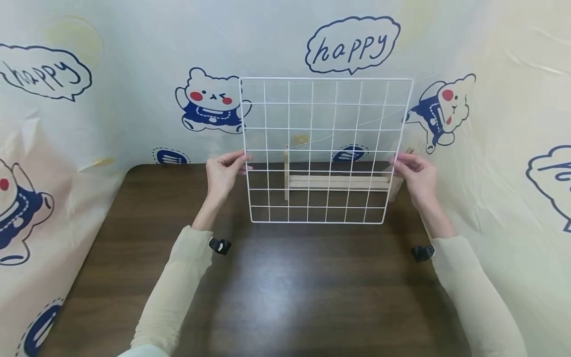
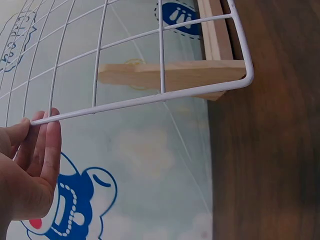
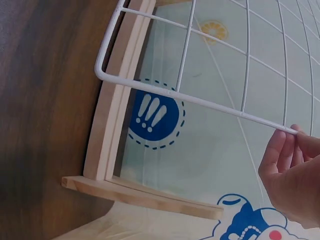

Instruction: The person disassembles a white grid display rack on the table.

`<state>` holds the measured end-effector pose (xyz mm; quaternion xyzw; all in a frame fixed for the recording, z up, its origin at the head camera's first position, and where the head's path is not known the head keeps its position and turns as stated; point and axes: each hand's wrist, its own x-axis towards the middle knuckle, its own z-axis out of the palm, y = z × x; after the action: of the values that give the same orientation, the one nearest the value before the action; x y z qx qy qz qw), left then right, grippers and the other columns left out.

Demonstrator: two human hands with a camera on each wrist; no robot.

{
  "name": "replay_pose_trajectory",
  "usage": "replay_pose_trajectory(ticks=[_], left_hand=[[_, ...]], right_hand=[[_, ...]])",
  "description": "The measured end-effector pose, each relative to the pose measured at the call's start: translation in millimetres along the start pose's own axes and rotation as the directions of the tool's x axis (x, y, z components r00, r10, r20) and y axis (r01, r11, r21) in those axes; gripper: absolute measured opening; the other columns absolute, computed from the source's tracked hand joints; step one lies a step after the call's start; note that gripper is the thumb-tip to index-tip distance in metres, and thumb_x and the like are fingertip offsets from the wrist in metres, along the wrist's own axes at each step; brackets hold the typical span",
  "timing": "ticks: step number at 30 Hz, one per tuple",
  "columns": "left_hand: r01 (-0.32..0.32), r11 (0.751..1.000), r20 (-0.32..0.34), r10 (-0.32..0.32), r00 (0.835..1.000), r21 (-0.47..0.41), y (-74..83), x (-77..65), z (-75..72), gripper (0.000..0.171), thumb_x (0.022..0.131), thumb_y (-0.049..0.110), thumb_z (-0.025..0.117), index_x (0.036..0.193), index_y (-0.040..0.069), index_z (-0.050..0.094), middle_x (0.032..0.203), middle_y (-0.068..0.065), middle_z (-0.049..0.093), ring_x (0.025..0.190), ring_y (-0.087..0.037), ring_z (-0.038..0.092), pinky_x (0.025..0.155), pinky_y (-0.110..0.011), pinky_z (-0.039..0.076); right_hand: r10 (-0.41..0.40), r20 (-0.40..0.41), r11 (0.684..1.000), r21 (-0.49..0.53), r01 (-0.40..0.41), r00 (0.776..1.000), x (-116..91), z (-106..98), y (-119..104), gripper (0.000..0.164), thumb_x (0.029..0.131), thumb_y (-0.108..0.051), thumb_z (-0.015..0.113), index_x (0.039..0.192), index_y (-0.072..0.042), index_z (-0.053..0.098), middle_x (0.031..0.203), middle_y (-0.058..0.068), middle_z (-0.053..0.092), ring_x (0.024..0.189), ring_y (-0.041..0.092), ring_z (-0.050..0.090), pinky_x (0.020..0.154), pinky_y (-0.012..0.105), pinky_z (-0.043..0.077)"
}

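Note:
A white wire grid panel (image 1: 332,130) is held up near the back of the table, between both hands. My left hand (image 1: 224,171) pinches its left side wire between thumb and fingers; the left wrist view shows the same hand (image 2: 35,155) at the wire. On the opposite side my right hand (image 1: 418,176) pinches the right side wire, and the right wrist view shows that hand (image 3: 292,175) too. Behind the panel stands a wooden stand (image 1: 339,182), with a crossbar and an upright piece at each end. In the head view the grid partly covers it.
The dark brown tabletop (image 1: 267,287) stretches out below the panel. A pale cloth (image 1: 134,99) printed with cartoon bears and "happy" bubbles hangs behind the table and at both sides. Small black devices (image 1: 220,246) sit on both wrists.

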<state>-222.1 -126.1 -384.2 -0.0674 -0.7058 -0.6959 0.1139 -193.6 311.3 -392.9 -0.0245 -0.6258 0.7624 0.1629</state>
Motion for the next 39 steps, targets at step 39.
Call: replay_pose_trajectory(ticks=[39], left_hand=[[0.153,0.988,-0.043,-0.154,0.987,-0.023,-28.9,-44.2,-95.2,0.028,0.089,-0.007,0.063,0.115,-0.016,0.061,0.093,-0.019,0.072,0.064,-0.013,0.07,0.064,-0.022,0.056]], right_hand=[[0.172,0.091,0.976,-0.153,-0.157,0.981,-43.4,71.3,45.1,0.018,0.086,0.0,0.07,0.104,0.003,0.07,0.089,0.005,0.074,0.079,0.012,0.07,0.072,0.027,0.056]])
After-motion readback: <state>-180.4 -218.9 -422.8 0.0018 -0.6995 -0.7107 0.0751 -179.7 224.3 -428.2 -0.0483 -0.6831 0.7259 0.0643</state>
